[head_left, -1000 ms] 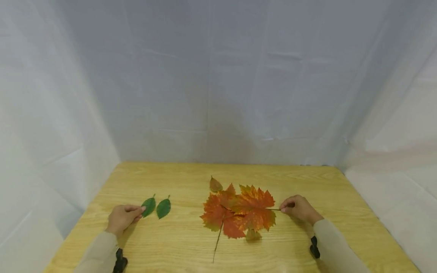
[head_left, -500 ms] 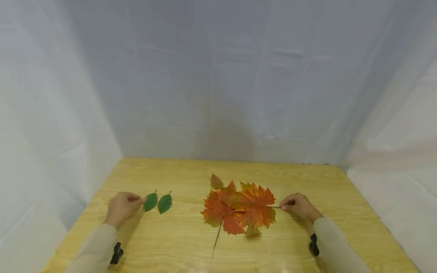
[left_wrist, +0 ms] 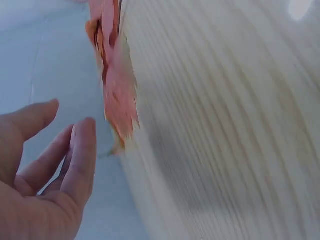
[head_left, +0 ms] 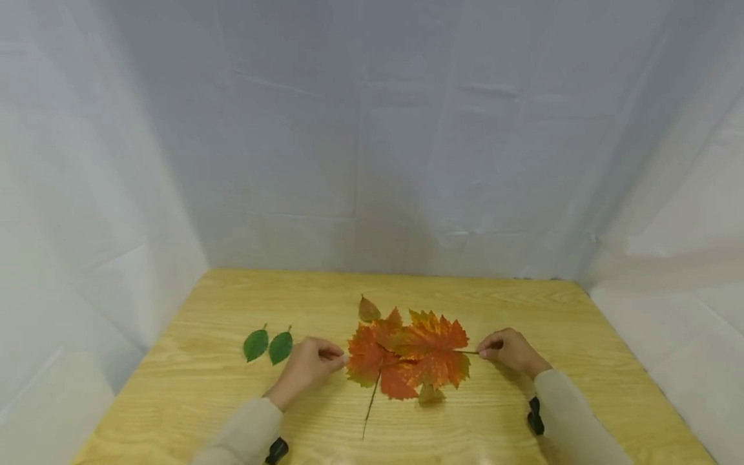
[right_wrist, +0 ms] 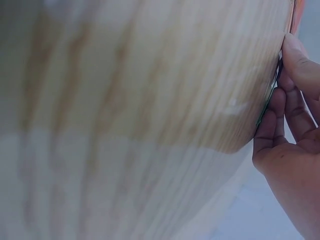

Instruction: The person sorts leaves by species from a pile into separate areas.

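My right hand pinches the thin dark stem of a large orange-red autumn leaf between thumb and fingertips. That leaf overlaps other red leaves in a pile at the middle of the table. One long stem sticks out of the pile toward the front. My left hand is at the pile's left side, fingertips close to the leaf edge. In the left wrist view, a gap shows between the left thumb and fingers, with nothing held; the red leaf lies beyond them.
Two green leaves lie side by side, left of my left hand. Small brownish leaves poke out at the back and front of the pile. Pale sheeting encloses the wooden table behind and at both sides.
My left hand has released the green leaf it was touching at the left and moved right to the red pile. My right hand keeps its pinch on the stem.
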`<state>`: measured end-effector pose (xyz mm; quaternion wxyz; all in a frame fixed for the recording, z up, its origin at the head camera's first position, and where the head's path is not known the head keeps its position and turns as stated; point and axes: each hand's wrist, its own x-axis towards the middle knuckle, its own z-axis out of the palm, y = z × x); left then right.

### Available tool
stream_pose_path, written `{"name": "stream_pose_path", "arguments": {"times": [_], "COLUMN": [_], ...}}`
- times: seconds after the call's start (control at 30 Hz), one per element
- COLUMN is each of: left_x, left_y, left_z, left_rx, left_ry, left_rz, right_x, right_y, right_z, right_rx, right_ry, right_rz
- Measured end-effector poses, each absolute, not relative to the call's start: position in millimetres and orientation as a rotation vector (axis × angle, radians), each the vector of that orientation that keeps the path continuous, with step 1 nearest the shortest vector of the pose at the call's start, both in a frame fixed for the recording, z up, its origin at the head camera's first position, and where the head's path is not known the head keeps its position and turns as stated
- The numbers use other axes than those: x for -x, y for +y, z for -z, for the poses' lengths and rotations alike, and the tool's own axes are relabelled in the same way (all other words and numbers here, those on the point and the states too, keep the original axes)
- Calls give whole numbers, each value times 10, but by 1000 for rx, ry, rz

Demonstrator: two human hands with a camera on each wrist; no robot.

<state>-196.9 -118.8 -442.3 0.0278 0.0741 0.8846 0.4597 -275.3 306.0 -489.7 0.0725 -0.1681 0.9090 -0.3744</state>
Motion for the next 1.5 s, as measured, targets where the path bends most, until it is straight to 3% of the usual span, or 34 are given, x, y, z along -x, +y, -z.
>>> {"name": "stream_pose_path", "arguments": {"times": [0.43,1.5], "left_x": [1925,1875], "left_y": [-696,-574], "left_z": [4722,4768], "left_rx": [-392,-334], "left_ry": [2571,2673], "left_rz": [-1434,-1335], "right_x": [2785,2709], "right_y": [3043,3039], "right_z": [4879,4873], "right_rx": [516,474], "right_ry": [2728,2730], "right_rz": [1146,1155]}}
